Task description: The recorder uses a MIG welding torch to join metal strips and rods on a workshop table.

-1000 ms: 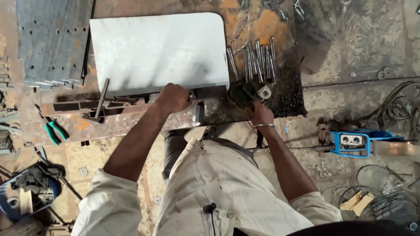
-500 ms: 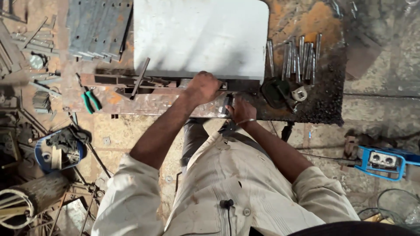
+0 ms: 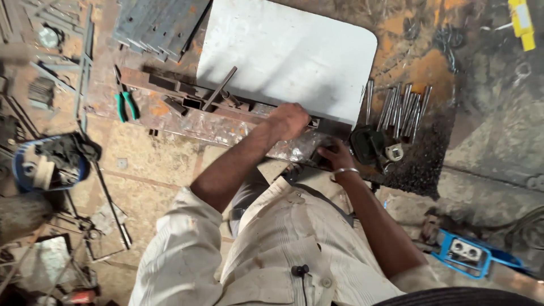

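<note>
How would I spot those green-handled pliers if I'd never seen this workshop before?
Start at the big white sheet lying on the floor and move left past the rusty steel bar along its near edge. The pliers lie at that bar's left end, below a stack of grey plates. Their bright green handles stand out among rust-brown metal.

metal workshop: steel rods (image 3: 399,110), stacked plates (image 3: 156,25), green pliers (image 3: 126,105), scrap-littered floor (image 3: 153,153).
</note>
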